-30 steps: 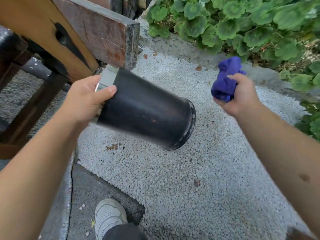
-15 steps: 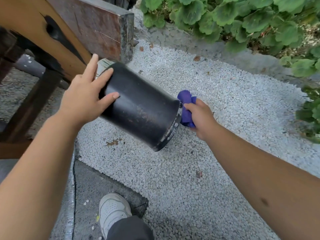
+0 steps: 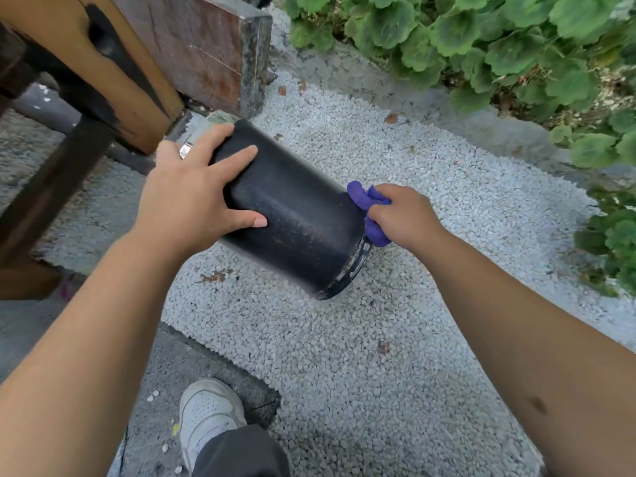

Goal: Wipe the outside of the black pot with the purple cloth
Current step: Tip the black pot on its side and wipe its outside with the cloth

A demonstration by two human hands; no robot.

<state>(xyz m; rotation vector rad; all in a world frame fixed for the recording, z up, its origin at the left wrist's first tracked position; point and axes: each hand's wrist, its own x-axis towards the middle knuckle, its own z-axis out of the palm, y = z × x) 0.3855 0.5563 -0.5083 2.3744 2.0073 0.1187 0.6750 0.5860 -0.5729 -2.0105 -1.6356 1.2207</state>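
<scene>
The black pot (image 3: 303, 218) is held on its side in the air above the gravel, its rim pointing down and to the right. My left hand (image 3: 192, 197) grips its base end, with fingers spread over the wall and the thumb lower down. My right hand (image 3: 402, 215) is closed on the bunched purple cloth (image 3: 364, 201), which presses against the pot's upper right wall close to the rim. The pot's wall looks dusty with faint scuffs.
White gravel (image 3: 344, 339) covers the ground below. A wooden bench or frame (image 3: 113, 67) and a dark wooden block (image 3: 213, 46) stand at the upper left. Green leafy plants (image 3: 499, 39) line the top and right. My white shoe (image 3: 206, 414) rests on grey paving.
My right hand brought the cloth from up in the air down to the pot's rim end. My left hand shifted its grip over the base and the pot turned slightly.
</scene>
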